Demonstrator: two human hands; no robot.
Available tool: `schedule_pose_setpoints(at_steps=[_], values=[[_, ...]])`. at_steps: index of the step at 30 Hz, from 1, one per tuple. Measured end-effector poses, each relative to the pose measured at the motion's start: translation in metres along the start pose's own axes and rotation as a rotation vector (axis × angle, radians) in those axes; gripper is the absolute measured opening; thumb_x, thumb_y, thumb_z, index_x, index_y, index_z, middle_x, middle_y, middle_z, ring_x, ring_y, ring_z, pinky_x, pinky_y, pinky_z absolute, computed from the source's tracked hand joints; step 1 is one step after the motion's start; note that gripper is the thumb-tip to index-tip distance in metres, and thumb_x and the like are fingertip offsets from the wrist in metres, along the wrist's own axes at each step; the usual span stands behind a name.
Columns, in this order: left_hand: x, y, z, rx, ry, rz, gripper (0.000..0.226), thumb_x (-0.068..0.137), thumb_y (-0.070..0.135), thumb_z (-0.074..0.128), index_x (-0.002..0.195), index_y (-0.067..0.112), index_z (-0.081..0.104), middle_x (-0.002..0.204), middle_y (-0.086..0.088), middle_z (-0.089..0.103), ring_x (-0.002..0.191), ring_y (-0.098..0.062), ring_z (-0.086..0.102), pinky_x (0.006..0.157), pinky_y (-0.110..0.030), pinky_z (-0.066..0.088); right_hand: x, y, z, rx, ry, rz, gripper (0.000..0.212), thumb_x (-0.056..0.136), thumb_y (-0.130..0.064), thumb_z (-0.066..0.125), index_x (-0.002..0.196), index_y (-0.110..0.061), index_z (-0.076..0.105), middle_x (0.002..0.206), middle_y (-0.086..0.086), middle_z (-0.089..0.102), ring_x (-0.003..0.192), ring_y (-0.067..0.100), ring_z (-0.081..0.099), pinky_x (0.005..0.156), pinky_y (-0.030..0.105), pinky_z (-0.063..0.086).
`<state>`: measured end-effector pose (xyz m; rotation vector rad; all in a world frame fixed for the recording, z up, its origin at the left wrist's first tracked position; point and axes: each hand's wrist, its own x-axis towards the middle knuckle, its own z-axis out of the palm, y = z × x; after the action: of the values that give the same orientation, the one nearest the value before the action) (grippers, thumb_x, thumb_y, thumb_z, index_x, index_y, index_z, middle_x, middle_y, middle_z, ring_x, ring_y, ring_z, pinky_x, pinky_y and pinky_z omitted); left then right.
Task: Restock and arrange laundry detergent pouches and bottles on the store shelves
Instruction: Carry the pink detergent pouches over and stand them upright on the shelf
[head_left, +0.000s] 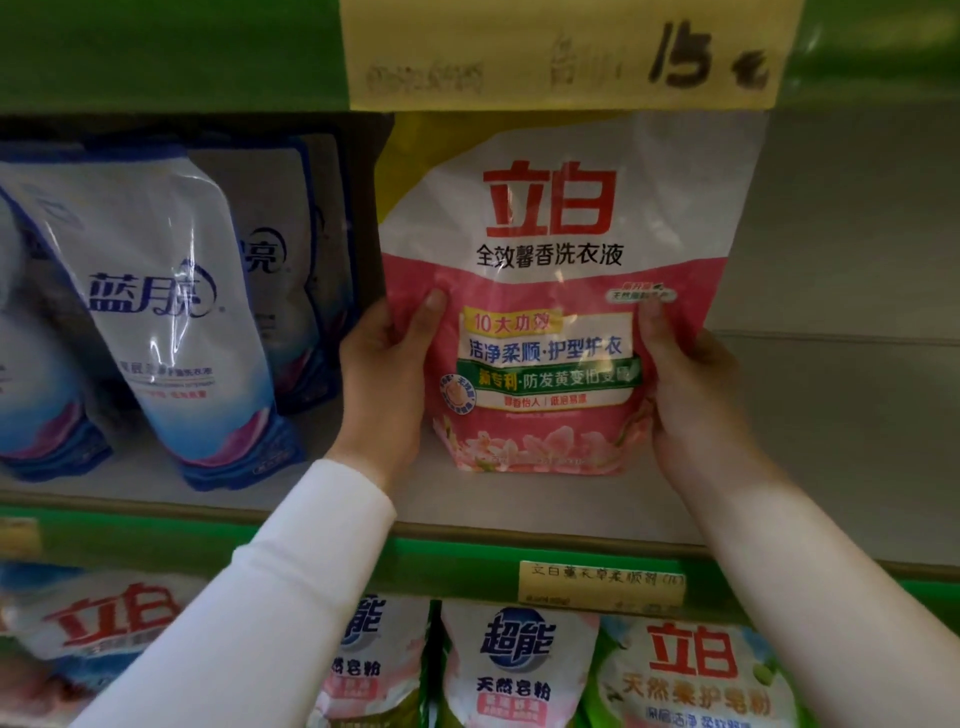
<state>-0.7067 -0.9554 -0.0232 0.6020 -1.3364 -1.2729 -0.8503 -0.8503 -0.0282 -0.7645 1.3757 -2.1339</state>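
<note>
Grey green-edged shelf (519, 509) bears at least three blue-white pouches (156, 312); left hand (384, 374) and right hand (696, 389) grip one upright pink pouch (550, 260).

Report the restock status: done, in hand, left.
Done: blue pouches sit at the left of the shelf, and lower pouches line the row beneath. In hand: left hand and right hand hold a pink pouch upright at the shelf. Left: probably release it and fill the bare stretch to its right.
</note>
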Motion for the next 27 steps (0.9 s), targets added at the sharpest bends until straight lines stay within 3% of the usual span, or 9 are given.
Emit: schedule_pose_setpoints(at_steps=[3, 7, 12, 16, 23, 27], values=[[-0.004, -0.002, -0.002, -0.028, -0.004, 0.031, 0.014, 0.092, 0.017, 0.055, 0.079, 0.019, 0.06, 0.066, 0.015, 0.069, 0.065, 0.002, 0.065, 0.059, -0.014, 0.05, -0.009, 0.001, -0.002, 0.046, -0.029, -0.022, 0.021, 0.078, -0.039, 0.059, 0.087, -0.022, 0.066, 0.085, -0.003, 0.075, 0.083, 0.016, 0.072, 0.068, 0.029, 0.057], [-0.003, -0.003, 0.0, -0.049, -0.021, -0.03, 0.009, 0.092, 0.022, 0.055, 0.088, 0.018, 0.063, 0.084, 0.007, 0.073, 0.081, -0.01, 0.07, 0.069, -0.023, 0.054, -0.01, 0.0, 0.002, 0.077, 0.007, -0.005, 0.014, 0.087, -0.03, 0.058, 0.087, -0.018, 0.065, 0.077, -0.004, 0.074, 0.075, 0.012, 0.072, 0.06, 0.024, 0.056], [-0.005, -0.003, -0.005, -0.026, -0.021, 0.007, 0.01, 0.092, 0.021, 0.054, 0.09, 0.016, 0.063, 0.083, 0.007, 0.072, 0.081, -0.009, 0.07, 0.068, -0.02, 0.053, -0.012, -0.002, -0.002, 0.014, -0.015, -0.023, 0.017, 0.084, -0.034, 0.058, 0.084, -0.019, 0.065, 0.078, -0.005, 0.074, 0.076, 0.012, 0.072, 0.062, 0.024, 0.055], [-0.007, -0.003, -0.004, -0.029, -0.028, -0.003, 0.011, 0.092, 0.02, 0.054, 0.094, 0.013, 0.062, 0.088, 0.004, 0.071, 0.082, -0.01, 0.07, 0.069, -0.021, 0.054, -0.015, -0.004, -0.001, 0.004, -0.015, -0.003, 0.027, 0.083, -0.037, 0.057, 0.093, -0.014, 0.066, 0.086, 0.0, 0.074, 0.078, 0.015, 0.072, 0.06, 0.024, 0.056], [-0.01, -0.003, -0.005, -0.027, -0.008, 0.024, 0.008, 0.091, 0.019, 0.055, 0.088, 0.016, 0.062, 0.083, 0.007, 0.071, 0.079, -0.008, 0.069, 0.07, -0.022, 0.053, -0.018, -0.005, -0.004, 0.055, 0.015, 0.032, 0.015, 0.087, -0.03, 0.058, 0.085, -0.017, 0.066, 0.079, -0.005, 0.074, 0.077, 0.011, 0.072, 0.063, 0.022, 0.056], [-0.011, -0.004, -0.003, -0.058, -0.001, 0.009, 0.008, 0.09, 0.02, 0.056, 0.09, 0.016, 0.063, 0.083, 0.009, 0.071, 0.08, -0.007, 0.068, 0.07, -0.021, 0.053, -0.018, -0.005, -0.005, 0.093, -0.016, 0.05, 0.021, 0.079, -0.033, 0.06, 0.088, -0.015, 0.065, 0.079, -0.004, 0.074, 0.075, 0.011, 0.072, 0.059, 0.021, 0.055]])
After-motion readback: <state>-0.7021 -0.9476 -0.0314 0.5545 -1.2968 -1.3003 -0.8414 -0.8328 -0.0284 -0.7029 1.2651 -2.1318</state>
